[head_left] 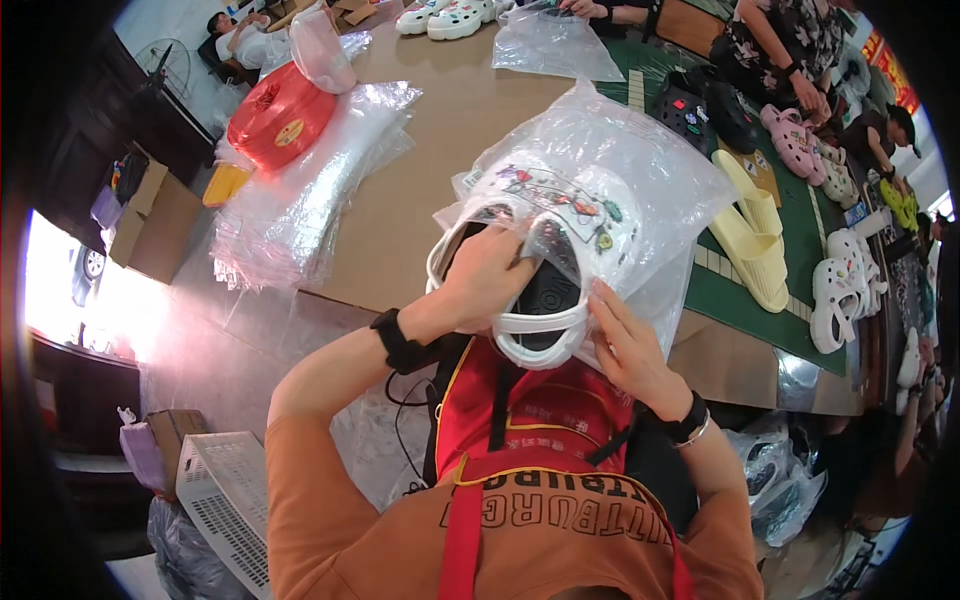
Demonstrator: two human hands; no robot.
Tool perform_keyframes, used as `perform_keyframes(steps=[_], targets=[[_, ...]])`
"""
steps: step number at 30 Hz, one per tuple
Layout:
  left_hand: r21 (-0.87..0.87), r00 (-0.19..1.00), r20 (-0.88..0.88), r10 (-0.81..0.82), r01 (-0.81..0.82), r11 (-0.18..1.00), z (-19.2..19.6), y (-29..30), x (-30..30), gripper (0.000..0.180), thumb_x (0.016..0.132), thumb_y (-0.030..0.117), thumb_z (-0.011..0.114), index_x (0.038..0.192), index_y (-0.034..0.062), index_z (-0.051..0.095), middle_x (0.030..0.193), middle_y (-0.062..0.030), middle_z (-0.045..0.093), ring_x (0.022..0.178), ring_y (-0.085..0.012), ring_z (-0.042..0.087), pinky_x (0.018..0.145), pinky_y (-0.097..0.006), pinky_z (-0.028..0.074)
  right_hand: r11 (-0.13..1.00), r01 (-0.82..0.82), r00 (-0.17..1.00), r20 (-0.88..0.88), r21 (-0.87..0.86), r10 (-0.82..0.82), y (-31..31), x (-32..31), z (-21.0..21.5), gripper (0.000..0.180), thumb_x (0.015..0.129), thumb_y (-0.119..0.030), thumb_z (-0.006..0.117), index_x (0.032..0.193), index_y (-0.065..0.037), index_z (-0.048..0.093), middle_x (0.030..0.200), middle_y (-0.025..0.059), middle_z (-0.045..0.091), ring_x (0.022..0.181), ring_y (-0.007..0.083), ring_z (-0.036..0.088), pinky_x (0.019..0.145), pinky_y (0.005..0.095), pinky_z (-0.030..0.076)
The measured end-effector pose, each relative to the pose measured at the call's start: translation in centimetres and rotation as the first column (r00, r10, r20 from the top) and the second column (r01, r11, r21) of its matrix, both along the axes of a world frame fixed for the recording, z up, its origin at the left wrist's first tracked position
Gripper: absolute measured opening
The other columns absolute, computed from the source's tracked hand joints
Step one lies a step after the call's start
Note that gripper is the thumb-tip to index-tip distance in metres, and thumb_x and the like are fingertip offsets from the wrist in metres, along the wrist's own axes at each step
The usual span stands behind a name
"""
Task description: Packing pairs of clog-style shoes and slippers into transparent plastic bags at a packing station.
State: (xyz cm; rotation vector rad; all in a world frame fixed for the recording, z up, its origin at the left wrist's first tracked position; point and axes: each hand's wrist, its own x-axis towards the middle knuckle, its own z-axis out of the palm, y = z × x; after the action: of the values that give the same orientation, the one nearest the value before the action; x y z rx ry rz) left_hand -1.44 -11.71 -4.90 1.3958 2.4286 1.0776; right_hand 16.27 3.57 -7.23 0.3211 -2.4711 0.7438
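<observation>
Presently, the white clogs [590, 218] are at the near edge of the table [430, 110], with toes inside a clear bag [670, 185] and heel straps outside it, toward the person. Colourful charms on the uppers are seen through the plastic. The left hand [485, 275] reaches into the heel openings; its fingers are bent, but the tips are hidden, so I cannot tell if they grasp. The right hand [628, 345] has its fingers almost straight along the outer side of the right clog, at the mouth of the bag; whether they pinch the plastic, I cannot tell.

To the left lies a stack of bags [315, 195], with a red roll [280, 118] at its far part. To the right, yellow slides [750, 245] and pink clogs [795, 145] are on a green mat [730, 295].
</observation>
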Motion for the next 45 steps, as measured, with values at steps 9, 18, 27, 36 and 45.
perform_keyframes(steps=[9,18,27,36,45], targets=[[-0.108,0.929,0.064,-0.365,0.370,0.923,1.8,-1.3,-2.2,0.033,0.082,0.018,0.056,0.111,0.0035,0.054,0.093,-0.0134,0.060,0.088,-0.0264,0.058,0.078,-0.033,0.045,0.986,0.141,0.980,0.151,-0.089,-0.127,-1.0,1.9,-2.1,0.051,0.070,0.008,0.055,0.118,-0.008,0.050,0.128,0.0179,0.042,0.075,0.0268,0.061,0.061,0.0338,0.050],[0.026,0.886,0.463,0.025,-0.041,0.999,-4.8,-3.6,-9.9,0.040,0.080,0.015,0.056,0.118,0.0047,0.051,0.105,-0.0158,0.058,0.094,-0.0208,0.056,0.082,-0.030,0.044,0.783,0.426,0.882,0.400,-0.453,-0.249,-1.4,2.6,-3.6,0.029,0.076,0.001,0.060,0.101,-0.003,0.046,0.105,0.0129,0.047,0.076,0.0205,0.058,0.069,0.0280,0.049],[0.020,0.990,0.002,0.140,-0.140,0.990,-7.9,-2.3,-9.4,0.027,0.085,0.026,0.050,0.102,0.0056,0.057,0.092,-0.0175,0.056,0.085,-0.0305,0.055,0.073,-0.036,0.043,0.634,0.442,0.842,0.537,-0.635,-0.049,-1.3,2.2,-6.8,0.033,0.077,-0.013,0.061,0.103,0.002,0.049,0.090,0.0130,0.061,0.083,0.0162,0.059,0.071,0.0276,0.047],[0.251,0.758,0.610,0.231,-0.461,0.851,-2.3,-0.1,-7.1,0.024,0.086,0.020,0.050,0.090,-0.0038,0.052,0.074,-0.0090,0.056,0.071,-0.0116,0.049,0.062,-0.027,0.041,0.423,0.452,0.864,0.504,-0.786,0.014,2.2,1.6,-0.2,0.017,0.088,-0.016,0.050,0.093,0.001,0.052,0.078,0.0093,0.061,0.073,0.0133,0.060,0.066,0.0256,0.050],[0.246,0.836,0.548,-0.017,-0.142,0.959,7.9,1.8,-8.2,0.028,0.087,0.015,0.046,0.109,-0.0010,0.056,0.072,-0.0035,0.056,0.050,-0.0079,0.048,0.040,-0.021,0.037,0.612,0.515,0.836,0.510,-0.600,-0.203,10.3,-0.9,12.4,0.021,0.089,-0.024,0.042,0.083,-0.005,0.051,0.073,0.0038,0.059,0.059,0.0097,0.058,0.051,0.0209,0.044]])
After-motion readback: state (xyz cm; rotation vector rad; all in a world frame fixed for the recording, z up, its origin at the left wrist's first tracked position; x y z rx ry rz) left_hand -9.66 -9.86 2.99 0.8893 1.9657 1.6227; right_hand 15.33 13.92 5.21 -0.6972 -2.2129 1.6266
